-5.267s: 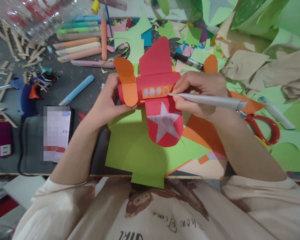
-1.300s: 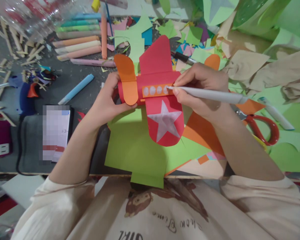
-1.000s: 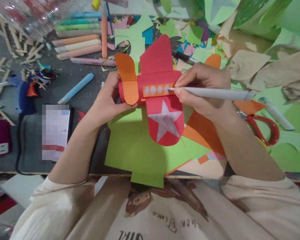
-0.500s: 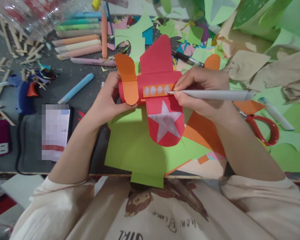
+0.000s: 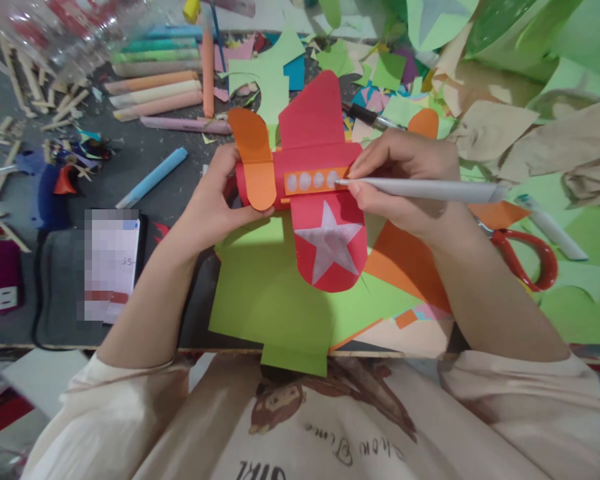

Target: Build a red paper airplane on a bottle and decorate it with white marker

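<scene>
A red paper aeroplane [image 5: 320, 160] with orange tail pieces and a white star on its near wing is held above a green sheet [image 5: 265, 293]. My left hand [image 5: 215, 200] is closed round the plane's left end. My right hand [image 5: 400, 180] pinches a grey-white pen [image 5: 430, 191], whose tip touches the right end of the orange strip [image 5: 315, 181] that carries several white circles along the plane's body.
Red-handled scissors [image 5: 525, 257] lie to the right under my forearm. Coloured markers [image 5: 155, 93], a blue marker [image 5: 153, 179] and wooden sticks [image 5: 40, 100] lie at the back left. A phone [image 5: 111, 263] and a magenta box [image 5: 0, 277] sit at the left. Paper scraps [image 5: 505, 120] cover the right.
The rightmost circle on the orange strip has gone from an outline to filled white. The pen tip has made small strokes there; my left hand and the plane have hardly moved.
</scene>
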Available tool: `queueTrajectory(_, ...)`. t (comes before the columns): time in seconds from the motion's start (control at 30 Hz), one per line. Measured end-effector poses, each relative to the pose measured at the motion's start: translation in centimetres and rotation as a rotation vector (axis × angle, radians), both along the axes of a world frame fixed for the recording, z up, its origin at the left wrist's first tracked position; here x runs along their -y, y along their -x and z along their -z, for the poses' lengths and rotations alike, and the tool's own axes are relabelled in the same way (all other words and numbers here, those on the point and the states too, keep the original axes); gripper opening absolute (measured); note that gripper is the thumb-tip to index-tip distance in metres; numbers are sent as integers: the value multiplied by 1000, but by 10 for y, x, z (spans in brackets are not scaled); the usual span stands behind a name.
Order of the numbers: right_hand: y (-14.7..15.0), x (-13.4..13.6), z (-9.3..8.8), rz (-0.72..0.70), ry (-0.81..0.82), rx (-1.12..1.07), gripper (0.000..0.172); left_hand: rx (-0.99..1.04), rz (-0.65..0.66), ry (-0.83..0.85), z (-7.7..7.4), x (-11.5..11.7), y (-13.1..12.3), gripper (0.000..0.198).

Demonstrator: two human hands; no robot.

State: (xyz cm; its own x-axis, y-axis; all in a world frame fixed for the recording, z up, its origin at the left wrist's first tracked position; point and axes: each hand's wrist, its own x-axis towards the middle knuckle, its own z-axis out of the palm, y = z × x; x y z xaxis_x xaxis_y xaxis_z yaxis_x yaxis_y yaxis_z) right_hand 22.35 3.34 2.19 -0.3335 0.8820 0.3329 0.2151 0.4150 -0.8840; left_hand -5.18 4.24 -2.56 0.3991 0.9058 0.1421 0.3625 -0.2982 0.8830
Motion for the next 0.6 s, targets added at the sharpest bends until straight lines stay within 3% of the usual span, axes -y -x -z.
queueTrajectory(0.43,-11,-6,-7,58,24,3,17,46,24,45,4,-2,3,71)
queueTrajectory(0.6,-6,-4,-2,15,6,-32,15,53,26,18,1,-6,9,75)
